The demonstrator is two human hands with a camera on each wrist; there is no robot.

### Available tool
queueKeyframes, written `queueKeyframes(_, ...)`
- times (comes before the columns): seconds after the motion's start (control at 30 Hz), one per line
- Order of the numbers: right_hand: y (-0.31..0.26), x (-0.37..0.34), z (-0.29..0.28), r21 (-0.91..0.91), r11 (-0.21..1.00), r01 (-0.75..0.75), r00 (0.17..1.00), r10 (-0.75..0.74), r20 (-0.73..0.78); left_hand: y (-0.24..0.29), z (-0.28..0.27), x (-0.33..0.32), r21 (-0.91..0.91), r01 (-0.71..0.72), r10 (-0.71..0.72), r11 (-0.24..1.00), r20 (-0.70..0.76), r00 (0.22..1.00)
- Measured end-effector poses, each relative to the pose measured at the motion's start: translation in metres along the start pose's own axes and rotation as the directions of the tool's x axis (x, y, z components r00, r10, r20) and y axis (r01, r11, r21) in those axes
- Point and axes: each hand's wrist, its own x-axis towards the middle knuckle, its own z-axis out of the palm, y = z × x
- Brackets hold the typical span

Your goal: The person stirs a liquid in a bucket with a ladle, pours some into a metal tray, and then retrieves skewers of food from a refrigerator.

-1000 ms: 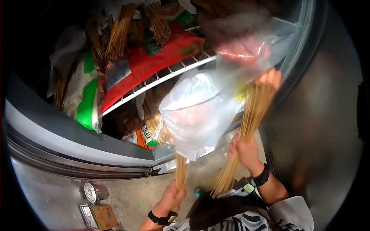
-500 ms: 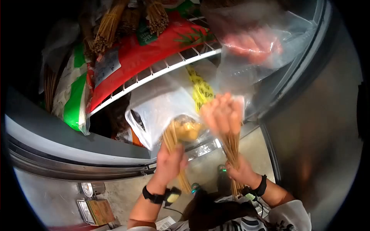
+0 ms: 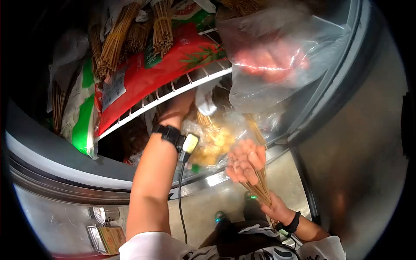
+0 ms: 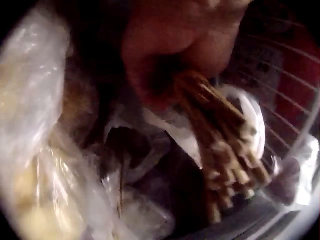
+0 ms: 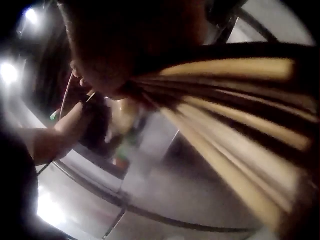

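My left hand [image 3: 181, 104] reaches under the white wire shelf, partly in shadow. In the left wrist view that hand [image 4: 185, 50] grips a bundle of thin wooden sticks [image 4: 220, 150], blunt ends outward. Lower right, my right hand [image 3: 277, 210] holds a bundle of skewers [image 3: 259, 186] with pink sausage-like pieces [image 3: 247, 160] at their upper ends. The right wrist view shows the right hand [image 5: 130, 50] round the sticks [image 5: 220, 145]. A clear bag of yellow pieces [image 3: 212, 143] lies between the two hands.
Above the wire shelf [image 3: 173, 93] lie a red bag [image 3: 151, 78], a green and white bag [image 3: 82, 117] and several stick bundles [image 3: 119, 39]. A clear bag with red contents [image 3: 273, 65] hangs at the right. The cabinet's front edge [image 3: 104, 180] curves below.
My left hand has moved up and inward beneath the shelf with its sticks. The white bag seen earlier has mostly gone from view, exposing the yellow pieces. The right hand's bundle has shifted slightly lower.
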Motion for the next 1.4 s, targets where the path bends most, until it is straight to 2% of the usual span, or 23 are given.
queueKeyframes(0.07,0.002,0.003,0.000,-0.003,1.000,0.029,0.998,-0.029,-0.050,-0.001,0.001,-0.001,0.221,-0.045,0.107,0.974,-0.277,0.955)
queueKeyframes(0.13,0.000,0.004,0.000,-0.010,0.998,0.058,0.994,-0.059,-0.096,0.006,-0.001,0.002,0.373,-0.078,0.202,0.924,-0.305,0.931)
queueKeyframes(0.2,-0.004,0.003,-0.001,0.011,0.999,0.038,0.994,-0.036,-0.101,0.005,0.004,-0.026,0.384,0.067,0.062,0.921,-0.314,0.947)
queueKeyframes(0.23,-0.007,0.003,-0.002,0.029,0.999,0.024,0.995,-0.021,-0.097,0.027,-0.025,-0.053,0.214,0.295,-0.326,0.931,0.128,0.937)
queueKeyframes(0.27,-0.008,0.003,-0.002,0.028,0.999,0.022,0.995,-0.019,-0.100,0.096,-0.049,-0.078,-0.382,0.164,-0.267,0.910,-0.235,0.935)
queueKeyframes(0.3,-0.010,0.003,-0.001,0.055,0.998,-0.002,0.996,0.007,-0.085,0.118,-0.045,-0.108,-0.388,0.172,-0.293,0.906,-0.278,0.915)
queueKeyframes(0.33,-0.013,0.002,0.001,0.083,0.996,-0.029,0.997,0.035,-0.070,0.133,-0.027,-0.149,-0.595,0.030,-0.227,0.803,-0.259,0.939)
queueKeyframes(0.4,-0.028,0.005,0.007,0.113,0.993,-0.016,0.999,0.021,-0.046,0.179,-0.022,-0.208,-0.745,0.152,-0.202,0.649,0.023,0.979)
queueKeyframes(0.5,-0.041,0.019,0.027,0.198,0.980,-0.003,1.000,0.002,0.003,0.221,0.011,-0.270,-0.876,0.360,-0.372,0.320,0.233,0.899)
queueKeyframes(0.57,-0.057,0.028,0.040,0.253,0.968,-0.002,1.000,-0.006,0.029,0.222,0.024,-0.292,-0.694,0.666,-0.109,-0.274,0.710,0.696)
queueKeyframes(0.6,-0.073,0.035,0.044,0.182,0.981,0.060,0.998,-0.058,-0.016,0.218,0.025,-0.295,-0.695,0.665,-0.099,-0.274,0.708,0.699)
queueKeyframes(0.67,-0.091,0.047,0.053,0.101,0.988,0.118,0.992,-0.112,-0.062,0.209,0.025,-0.300,-0.666,0.744,-0.094,0.055,0.738,0.668)
queueKeyframes(0.8,-0.098,0.062,0.076,0.325,0.945,0.035,0.999,-0.025,-0.035,0.196,0.029,-0.313,-0.771,0.574,-0.146,0.275,0.557,0.818)
queueKeyframes(0.83,-0.100,0.065,0.080,0.413,0.911,0.024,0.999,-0.008,-0.041,0.196,0.026,-0.318,-0.776,0.567,-0.145,0.275,0.550,0.823)
queueKeyframes(0.9,-0.113,0.070,0.066,0.245,0.959,0.145,0.989,-0.150,0.000,0.198,0.015,-0.325,-0.661,0.750,-0.301,-0.019,0.719,0.627)
queueKeyframes(1.0,-0.097,0.087,0.019,0.010,0.941,0.340,0.935,-0.339,0.108,0.189,0.003,-0.345,-0.683,0.730,-0.377,-0.026,0.683,0.626)
queueKeyframes(1.1,-0.107,0.125,-0.020,-0.361,0.893,0.269,0.772,-0.424,-0.474,0.178,-0.010,-0.353,-0.696,0.715,-0.423,0.070,0.629,0.653)
queueKeyframes(1.17,-0.089,0.160,-0.029,-0.535,0.830,0.154,0.686,-0.480,-0.547,0.183,-0.014,-0.359,-0.723,0.689,-0.472,0.037,0.595,0.650)
queueKeyframes(1.27,-0.073,0.200,-0.042,-0.599,0.800,0.018,0.792,-0.378,-0.480,0.185,-0.030,-0.350,-0.781,0.624,-0.519,-0.029,0.545,0.659)
queueKeyframes(1.3,-0.078,0.210,-0.052,-0.155,0.984,-0.091,0.924,0.025,-0.381,0.185,-0.035,-0.349,-0.801,0.594,-0.520,-0.072,0.538,0.663)
queueKeyframes(1.33,-0.085,0.215,-0.058,0.280,0.908,-0.311,0.935,0.345,-0.083,0.184,-0.037,-0.352,-0.802,0.593,-0.521,-0.074,0.538,0.662)
queueKeyframes(1.37,-0.090,0.216,-0.061,0.541,0.764,-0.352,0.909,0.418,0.000,0.183,-0.038,-0.356,-0.802,0.593,-0.545,-0.069,0.528,0.651)
queueKeyframes(1.4,-0.095,0.216,-0.063,0.537,0.767,-0.352,0.909,0.418,-0.001,0.182,-0.039,-0.359,-0.804,0.591,-0.567,-0.065,0.518,0.641)
